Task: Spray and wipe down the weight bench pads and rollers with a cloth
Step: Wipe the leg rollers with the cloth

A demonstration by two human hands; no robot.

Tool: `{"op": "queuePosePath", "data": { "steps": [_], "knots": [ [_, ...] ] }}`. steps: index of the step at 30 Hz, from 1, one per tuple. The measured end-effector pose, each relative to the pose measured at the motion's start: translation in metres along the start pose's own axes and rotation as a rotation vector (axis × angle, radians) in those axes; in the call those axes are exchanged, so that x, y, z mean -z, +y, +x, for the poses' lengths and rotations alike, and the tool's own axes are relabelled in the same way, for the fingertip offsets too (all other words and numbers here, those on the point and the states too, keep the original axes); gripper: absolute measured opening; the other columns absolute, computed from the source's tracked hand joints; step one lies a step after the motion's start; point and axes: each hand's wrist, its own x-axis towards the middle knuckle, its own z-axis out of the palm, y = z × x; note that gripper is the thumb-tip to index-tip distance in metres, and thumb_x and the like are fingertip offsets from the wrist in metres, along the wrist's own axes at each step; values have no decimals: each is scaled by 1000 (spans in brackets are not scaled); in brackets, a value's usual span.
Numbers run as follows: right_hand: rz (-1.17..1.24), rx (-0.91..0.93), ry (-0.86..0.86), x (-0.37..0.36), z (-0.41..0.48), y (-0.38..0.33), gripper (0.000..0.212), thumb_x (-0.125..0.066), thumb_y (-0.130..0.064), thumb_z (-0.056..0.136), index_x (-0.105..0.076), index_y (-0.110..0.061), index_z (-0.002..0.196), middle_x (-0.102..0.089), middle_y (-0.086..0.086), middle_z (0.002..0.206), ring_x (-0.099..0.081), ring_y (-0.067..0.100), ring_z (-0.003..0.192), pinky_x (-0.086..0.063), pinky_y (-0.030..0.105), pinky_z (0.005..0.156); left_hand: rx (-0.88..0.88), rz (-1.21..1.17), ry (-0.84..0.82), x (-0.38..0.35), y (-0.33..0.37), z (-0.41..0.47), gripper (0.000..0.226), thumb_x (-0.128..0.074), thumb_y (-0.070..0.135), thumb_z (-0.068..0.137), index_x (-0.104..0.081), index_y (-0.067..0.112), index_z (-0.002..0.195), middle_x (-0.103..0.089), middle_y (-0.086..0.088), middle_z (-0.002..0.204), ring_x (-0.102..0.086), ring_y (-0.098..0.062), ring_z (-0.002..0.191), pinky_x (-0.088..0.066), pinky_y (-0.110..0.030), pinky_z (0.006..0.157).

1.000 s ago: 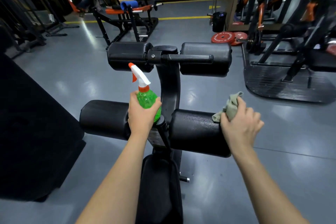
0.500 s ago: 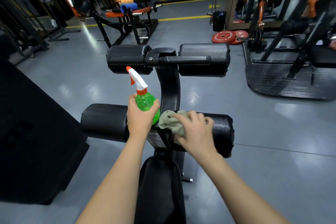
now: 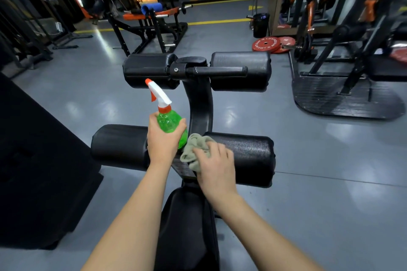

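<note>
The left hand (image 3: 163, 145) is wrapped round the belly of the green spray bottle (image 3: 168, 122), held upright with its white and orange nozzle pointing away towards the far left roller (image 3: 147, 71). The bottle sits just in front of the curved black post (image 3: 200, 108), at the inner end of the near left roller (image 3: 119, 146). The right hand (image 3: 217, 167) has its fingers curled over the grey-green cloth (image 3: 193, 149), pressing it against the inner end of the near right roller (image 3: 248, 154), right where that roller meets the post; the cloth bunches out past the fingertips and nearly touches the bottle. The two hands are close together, with only the cloth between them. The outer part of the near right roller lies bare out to its rounded end, with open grey floor (image 3: 308, 182) beyond it. The far right roller (image 3: 241, 70) has a short black handle (image 3: 220, 71) lying across its front. The seat pad (image 3: 187, 226) runs back between the forearms to the bottom edge of the view. To the left, a dark raised mat (image 3: 33, 160) edges in near the end of the near left roller. To the right, a ribbed black platform (image 3: 343, 99) and red weight plates (image 3: 266, 44) lie well apart from the rollers.
</note>
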Motion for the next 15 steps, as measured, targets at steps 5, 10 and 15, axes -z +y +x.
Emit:
{"op": "queuePosePath", "data": {
  "steps": [5, 10, 15],
  "knots": [
    [-79, -227, -45, 25, 17, 55, 46, -78, -32, 66, -69, -28, 111, -63, 5, 97, -59, 30, 88, -33, 41, 80, -24, -30, -11, -1, -4, -3, 49, -82, 44, 81, -51, 31, 117, -62, 11, 106, -59, 1, 95, -42, -21, 75],
    [-68, -573, 87, 48, 12, 105, 42, -60, -33, 71, -70, -18, 109, -59, 14, 96, -53, 35, 89, -31, 40, 77, -32, -48, 14, -2, -9, -8, 48, -82, 42, 82, -48, 38, 115, -60, 20, 102, -58, 7, 94, -45, -25, 81],
    [-30, -206, 76, 22, -49, 58, 62, -79, -18, 57, -72, -23, 118, -56, 15, 112, -46, 32, 99, -31, 40, 80, -35, -26, 47, -6, -3, -9, 47, -81, 45, 81, -47, 37, 113, -59, 18, 101, -55, 9, 90, -41, -28, 79]
  ]
}}
